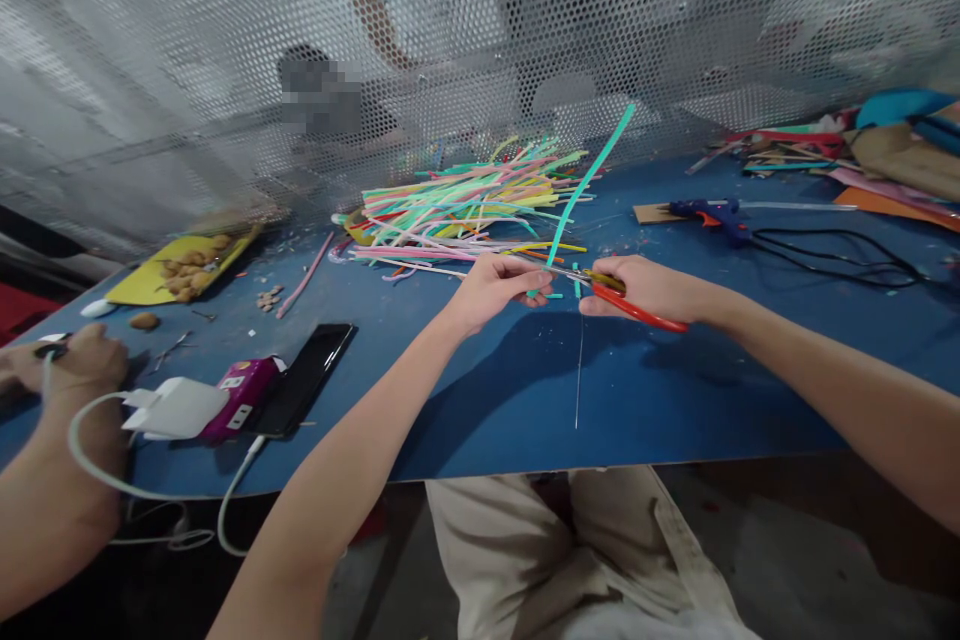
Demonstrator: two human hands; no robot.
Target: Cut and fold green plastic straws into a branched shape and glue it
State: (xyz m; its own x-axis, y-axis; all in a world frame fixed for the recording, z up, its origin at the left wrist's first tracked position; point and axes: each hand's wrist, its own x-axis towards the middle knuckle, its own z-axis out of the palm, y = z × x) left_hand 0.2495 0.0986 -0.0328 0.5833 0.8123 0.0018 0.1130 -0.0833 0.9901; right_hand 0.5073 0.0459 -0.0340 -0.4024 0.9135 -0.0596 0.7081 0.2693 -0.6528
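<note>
Pinching teal strip [587,182]: left hand [491,288]; scissors [626,300]: right hand [651,286]

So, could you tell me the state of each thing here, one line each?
left hand: pinching the teal pipe cleaner
right hand: closed on the red-handled pliers
pliers: at the pipe cleaner's lower end
pipe cleaner pile: loose, tangled
glue gun: lying on its side
phone: screen dark, cable plugged in
</note>
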